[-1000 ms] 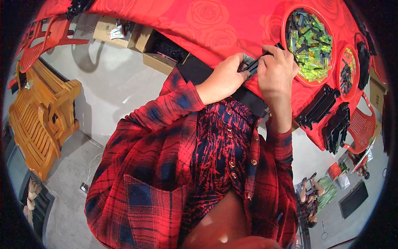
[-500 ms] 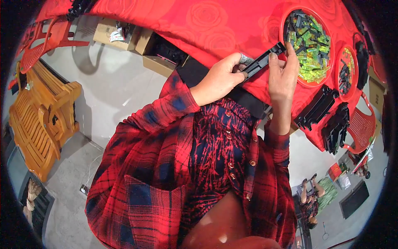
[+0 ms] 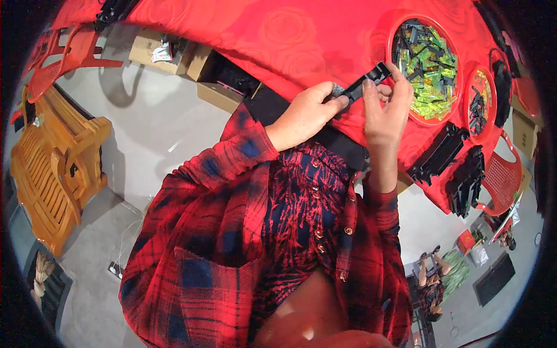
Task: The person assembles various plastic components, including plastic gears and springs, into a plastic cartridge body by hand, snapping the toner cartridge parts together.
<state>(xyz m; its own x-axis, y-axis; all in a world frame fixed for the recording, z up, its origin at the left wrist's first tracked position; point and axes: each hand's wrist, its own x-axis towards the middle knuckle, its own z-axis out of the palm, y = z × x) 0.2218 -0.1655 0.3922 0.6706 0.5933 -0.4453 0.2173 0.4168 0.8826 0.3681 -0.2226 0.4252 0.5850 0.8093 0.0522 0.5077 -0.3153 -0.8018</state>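
Observation:
Above the near edge of the red-covered table I hold a long, narrow black plastic part (image 3: 358,88) with a channel along its upper face. It slants from lower left to upper right. My left hand (image 3: 301,119) is closed around its near end, thumb on top; a bit of silvery material shows beside those fingers. At the far end my right hand (image 3: 387,113) pinches the part, its thumb on the near side and index finger at the tip. Whether a smaller piece sits under the right fingers cannot be made out.
A round red basin (image 3: 390,49) of yellow-green and black pieces stands right of my hands. Beyond it is a smaller red basin (image 3: 468,113). Black plastic parts (image 3: 439,153) lie stacked at the table's right edge, near a red chair (image 3: 503,180). An open cardboard box (image 3: 217,95) stands left.
My right hand has moved slightly left and toward me along with the black part's far end. Its index finger now bends at the tip. The left hand keeps its grip.

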